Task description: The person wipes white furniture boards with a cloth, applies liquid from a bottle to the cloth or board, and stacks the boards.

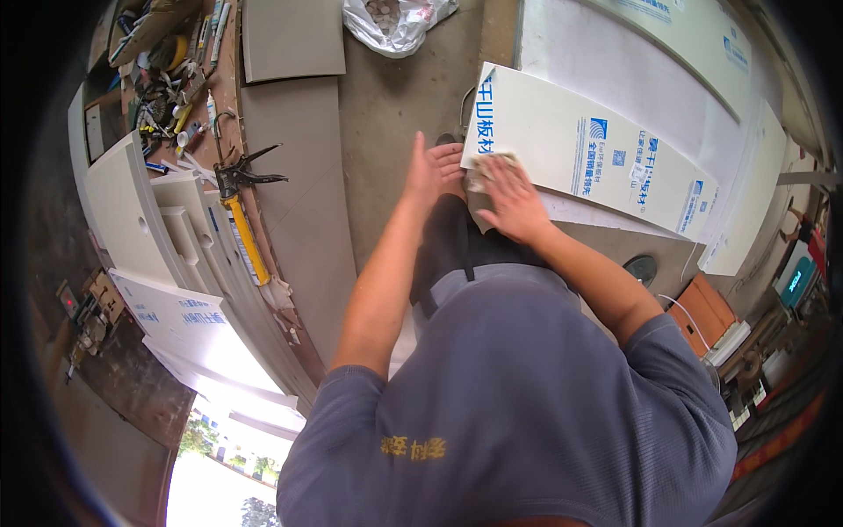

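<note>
My right hand (516,200) holds a crumpled off-white rag (478,178) at the near left corner of a white panel (544,140) with blue print. Its fingers lie over the rag, and part of the cloth hangs below them. Left of that corner is my left hand (430,176), its thumb raised and fingers stretched toward the panel's end. It holds nothing that I can see. Whether its fingertips touch the panel, I cannot tell. The panel rests on a stack of larger pale boards (571,53).
To the left, a workbench carries a yellow caulking gun (244,233) and a clutter of hand tools (180,105). White panels (176,220) lean beside it. Grey boards (303,167) lie along the bench. A plastic bag (399,26) with contents sits on the floor ahead.
</note>
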Demonstrator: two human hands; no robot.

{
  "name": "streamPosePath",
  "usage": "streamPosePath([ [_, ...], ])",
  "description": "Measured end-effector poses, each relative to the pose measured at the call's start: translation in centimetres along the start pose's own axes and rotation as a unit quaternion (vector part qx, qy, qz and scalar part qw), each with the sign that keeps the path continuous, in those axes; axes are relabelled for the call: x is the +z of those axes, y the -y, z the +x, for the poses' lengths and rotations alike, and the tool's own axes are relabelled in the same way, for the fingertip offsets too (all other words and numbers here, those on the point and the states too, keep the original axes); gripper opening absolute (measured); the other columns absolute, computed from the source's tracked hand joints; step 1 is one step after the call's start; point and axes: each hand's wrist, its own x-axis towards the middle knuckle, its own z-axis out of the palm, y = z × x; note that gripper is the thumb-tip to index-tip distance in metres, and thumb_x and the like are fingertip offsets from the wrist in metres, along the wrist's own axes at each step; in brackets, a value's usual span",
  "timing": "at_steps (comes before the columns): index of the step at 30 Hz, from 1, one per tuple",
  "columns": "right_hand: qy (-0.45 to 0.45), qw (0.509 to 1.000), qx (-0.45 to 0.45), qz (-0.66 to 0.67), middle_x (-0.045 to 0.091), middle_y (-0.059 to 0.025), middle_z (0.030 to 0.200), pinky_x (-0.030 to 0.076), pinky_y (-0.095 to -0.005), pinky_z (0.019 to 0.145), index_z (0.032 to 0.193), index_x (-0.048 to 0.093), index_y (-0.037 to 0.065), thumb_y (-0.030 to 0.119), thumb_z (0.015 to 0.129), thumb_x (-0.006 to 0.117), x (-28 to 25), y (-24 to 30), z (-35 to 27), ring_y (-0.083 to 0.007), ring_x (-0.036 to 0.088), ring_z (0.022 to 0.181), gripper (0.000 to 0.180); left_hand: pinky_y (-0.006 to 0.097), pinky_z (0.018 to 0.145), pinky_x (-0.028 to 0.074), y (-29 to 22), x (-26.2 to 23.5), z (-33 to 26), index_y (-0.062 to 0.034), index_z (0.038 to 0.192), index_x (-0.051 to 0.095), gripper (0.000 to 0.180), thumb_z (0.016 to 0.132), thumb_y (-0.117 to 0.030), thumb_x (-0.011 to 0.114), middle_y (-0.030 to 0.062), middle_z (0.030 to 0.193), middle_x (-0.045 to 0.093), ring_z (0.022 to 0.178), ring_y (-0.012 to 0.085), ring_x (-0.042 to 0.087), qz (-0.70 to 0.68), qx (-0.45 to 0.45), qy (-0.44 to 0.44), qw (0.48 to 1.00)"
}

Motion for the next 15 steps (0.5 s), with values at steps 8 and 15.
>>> streamPosePath([
  [8, -0.071, 0.905, 0.42, -0.013, 0.023, -0.0285, 0.166, 0.014, -0.0495, 0.129, 0.157, 0.028, -0.007, 0.031, 0.096, 0.067, 0.3, -16.7, -26.6, -0.0406, 0.017, 0.157, 0.082, 0.04, 0.089, 0.058, 2.8, 0.9, 1.6, -0.005, 0.13, 0.062, 0.039, 0.105, -0.034, 0.062, 0.0077, 0.116, 0.072, 0.107, 0.0192, 0.07, 0.167, 0.05, -0.044, 0.984],
  [15, -0.384, 0.721, 0.574, 0.057, 0.017, -0.029, 0.169, 0.014, -0.0478, 0.129, 0.162, 0.018, -0.006, 0.038, 0.107, 0.05, -1.4, -30.7, -36.5, -0.0421, 0.015, 0.158, 0.077, 0.037, 0.093, 0.053, 3.8, 5.2, 1.9, -0.0002, 0.129, 0.063, 0.04, 0.101, -0.028, 0.066, 0.0133, 0.119, 0.071, 0.108, 0.0242, 0.068, 0.39, 0.179, -0.157, 0.889],
])
